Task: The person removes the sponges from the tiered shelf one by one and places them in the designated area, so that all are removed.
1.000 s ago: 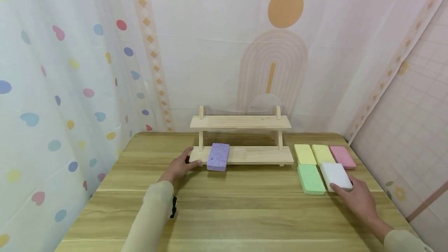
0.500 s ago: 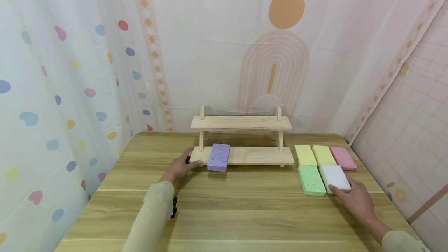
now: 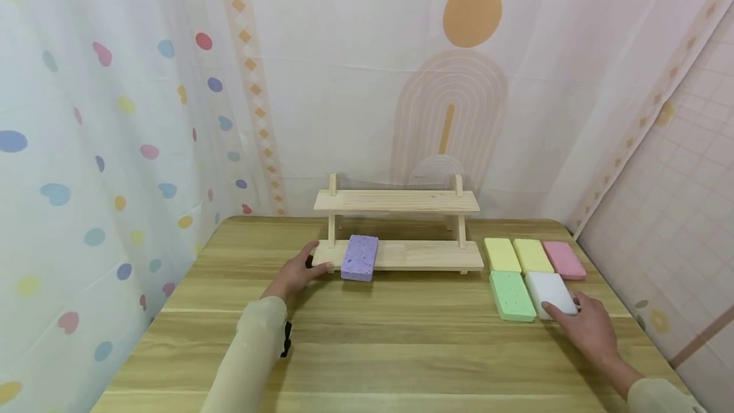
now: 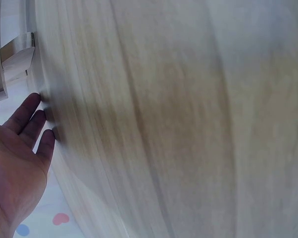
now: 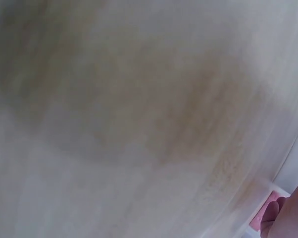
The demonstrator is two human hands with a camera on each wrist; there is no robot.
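A two-tier wooden shelf stands at the back middle of the table. My left hand holds the left end of its lower board, thumb at the front edge and index finger behind. In the left wrist view, the other fingers are spread near the wood surface. A purple sponge lies on the lower board, overhanging its front. At the right, my right hand grips a white sponge by its near end, thumb on the left and fingers on the right. The right wrist view shows little of that hand.
Beside the white sponge lies a green sponge. Behind them lie two yellow sponges and a pink sponge. Patterned curtains hang behind and at the sides of the wooden table.
The white sponge has come down slightly toward me, with my right hand, and now sits level beside the green one. My left hand stays at the shelf end.
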